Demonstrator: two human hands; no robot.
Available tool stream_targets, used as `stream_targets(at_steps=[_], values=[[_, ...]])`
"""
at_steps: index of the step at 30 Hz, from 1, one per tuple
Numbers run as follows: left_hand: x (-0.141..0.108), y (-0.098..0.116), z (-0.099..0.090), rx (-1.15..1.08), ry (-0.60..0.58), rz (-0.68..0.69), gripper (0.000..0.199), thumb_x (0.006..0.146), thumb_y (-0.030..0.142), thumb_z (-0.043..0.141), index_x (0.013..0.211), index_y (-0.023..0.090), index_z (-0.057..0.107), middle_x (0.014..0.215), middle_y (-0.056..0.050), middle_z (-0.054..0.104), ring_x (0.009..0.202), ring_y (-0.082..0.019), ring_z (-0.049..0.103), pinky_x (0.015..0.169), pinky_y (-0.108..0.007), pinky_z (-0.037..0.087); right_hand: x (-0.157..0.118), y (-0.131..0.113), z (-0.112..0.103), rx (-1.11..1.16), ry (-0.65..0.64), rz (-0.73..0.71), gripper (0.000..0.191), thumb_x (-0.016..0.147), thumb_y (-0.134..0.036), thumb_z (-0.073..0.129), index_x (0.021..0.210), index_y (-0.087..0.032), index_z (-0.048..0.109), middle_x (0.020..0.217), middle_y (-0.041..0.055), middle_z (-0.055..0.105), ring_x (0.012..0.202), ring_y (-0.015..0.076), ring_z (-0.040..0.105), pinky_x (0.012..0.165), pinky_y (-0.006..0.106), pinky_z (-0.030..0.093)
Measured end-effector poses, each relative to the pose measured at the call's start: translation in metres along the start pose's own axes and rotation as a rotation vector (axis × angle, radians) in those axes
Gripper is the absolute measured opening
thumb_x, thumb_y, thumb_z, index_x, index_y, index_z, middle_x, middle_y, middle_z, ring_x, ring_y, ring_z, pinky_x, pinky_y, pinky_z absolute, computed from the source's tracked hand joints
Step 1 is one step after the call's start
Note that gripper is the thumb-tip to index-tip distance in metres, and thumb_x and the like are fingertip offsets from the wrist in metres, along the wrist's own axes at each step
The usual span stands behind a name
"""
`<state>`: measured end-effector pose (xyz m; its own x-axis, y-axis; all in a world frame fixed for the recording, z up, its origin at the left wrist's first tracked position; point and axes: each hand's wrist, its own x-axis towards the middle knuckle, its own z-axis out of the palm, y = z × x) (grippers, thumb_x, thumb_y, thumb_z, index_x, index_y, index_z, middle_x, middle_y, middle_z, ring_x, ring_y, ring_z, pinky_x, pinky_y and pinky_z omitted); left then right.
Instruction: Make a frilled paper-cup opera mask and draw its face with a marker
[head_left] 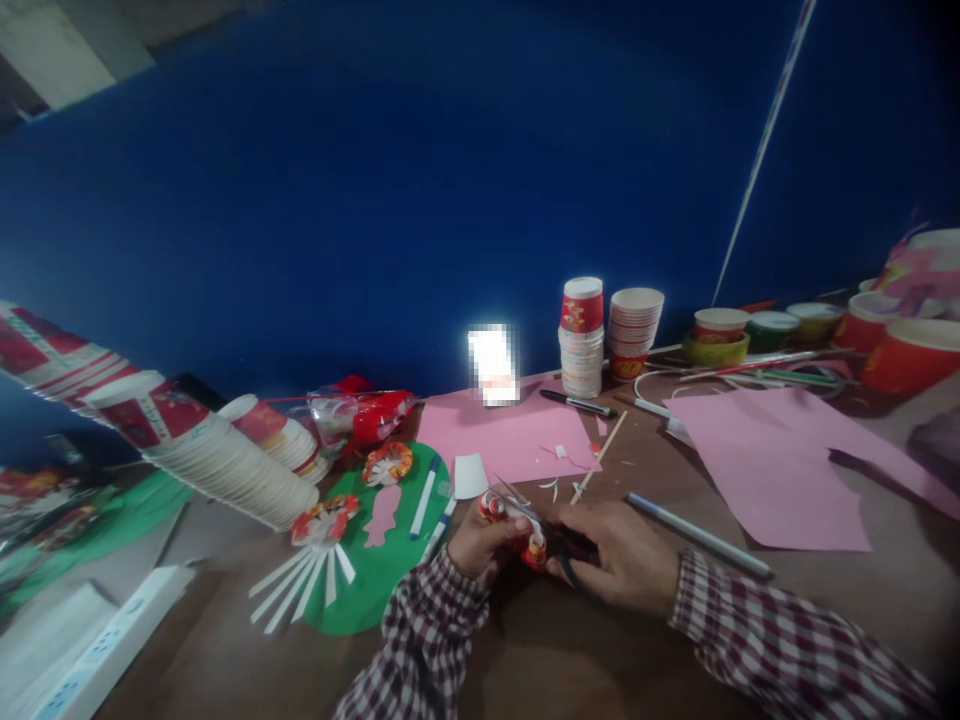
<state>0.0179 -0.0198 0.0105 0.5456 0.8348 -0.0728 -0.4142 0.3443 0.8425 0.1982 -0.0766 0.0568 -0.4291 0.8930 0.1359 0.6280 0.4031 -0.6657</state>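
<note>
My left hand (480, 540) is closed on a red and white cut paper cup piece (535, 552), whose ends are curled into small rolls. My right hand (626, 560) grips a pair of scissors (570, 572) by the dark handles, with the blades pointing left across the paper piece. Fingers partly hide both the piece and the blades. Left of my hands, a green paper sheet (349, 595) carries a pink paper fish shape (383, 515), two cut cup flowers and several white strips (300, 590). Markers (425, 497) lie on its right side.
Stacked paper cups (583, 350) stand at the back, and a long stack (225, 470) leans at left. Pink paper (772, 470) lies at right behind a grey-blue stick (697, 535). A white power strip (112, 640) sits front left. A blue wall (375, 200) rises behind the table.
</note>
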Motion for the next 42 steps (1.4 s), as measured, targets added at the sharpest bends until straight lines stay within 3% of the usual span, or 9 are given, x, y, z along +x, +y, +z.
stream_targets(at_steps=[18,25,30,33,36,42], values=[[0.002,-0.003,-0.001,0.007,-0.081,0.011,0.018,0.062,0.019,0.069,0.072,0.010,0.055,0.057,-0.003,0.060,0.048,-0.012,0.055,0.045,-0.021,0.043,0.001,0.000,0.003,0.072,0.000,-0.033,0.018,0.082,-0.031,0.046,0.085,-0.017,0.058,0.070,0.0014,0.059,0.061,0.0123,0.051,0.056,0.021,0.033],[0.002,0.002,0.006,0.007,-0.025,0.005,0.021,0.063,0.022,0.067,0.074,0.012,0.053,0.059,-0.003,0.060,0.048,-0.012,0.054,0.045,-0.022,0.043,0.006,0.019,0.018,0.521,0.090,0.018,0.020,0.081,-0.030,0.049,0.095,-0.018,0.056,0.078,0.0012,0.059,0.072,0.0135,0.053,0.062,0.023,0.040],[0.003,0.006,0.008,-0.024,0.012,0.025,0.020,0.063,0.022,0.067,0.070,0.013,0.051,0.061,-0.002,0.058,0.055,-0.013,0.055,0.052,-0.024,0.043,0.012,0.034,0.032,0.890,0.198,0.178,0.032,0.077,-0.035,0.057,0.105,-0.019,0.050,0.068,-0.0030,0.052,0.055,0.0081,0.047,0.050,0.021,0.038],[0.004,0.003,0.007,0.027,0.099,0.037,0.023,0.058,0.019,0.071,0.072,0.013,0.054,0.061,-0.001,0.058,0.057,-0.013,0.055,0.057,-0.024,0.043,0.015,0.033,0.033,0.965,0.269,0.187,0.037,0.071,-0.031,0.065,0.104,-0.020,0.050,0.076,-0.0014,0.055,0.068,0.0099,0.053,0.063,0.023,0.043],[0.005,-0.002,0.007,0.155,0.064,0.029,0.024,0.058,0.024,0.073,0.070,0.010,0.058,0.058,-0.002,0.059,0.055,-0.012,0.054,0.058,-0.025,0.043,0.016,0.030,0.032,0.998,0.293,0.195,0.040,0.067,-0.030,0.069,0.102,-0.021,0.052,0.082,0.0002,0.058,0.080,0.0126,0.055,0.074,0.026,0.044],[0.004,-0.008,0.003,0.273,0.039,0.009,0.037,0.054,0.024,0.076,0.084,0.011,0.059,0.069,-0.003,0.062,0.063,-0.014,0.057,0.064,-0.027,0.045,0.017,0.035,0.030,1.035,0.235,0.211,0.040,0.062,-0.032,0.072,0.095,-0.019,0.052,0.074,-0.0014,0.058,0.069,0.0117,0.055,0.065,0.025,0.045]])
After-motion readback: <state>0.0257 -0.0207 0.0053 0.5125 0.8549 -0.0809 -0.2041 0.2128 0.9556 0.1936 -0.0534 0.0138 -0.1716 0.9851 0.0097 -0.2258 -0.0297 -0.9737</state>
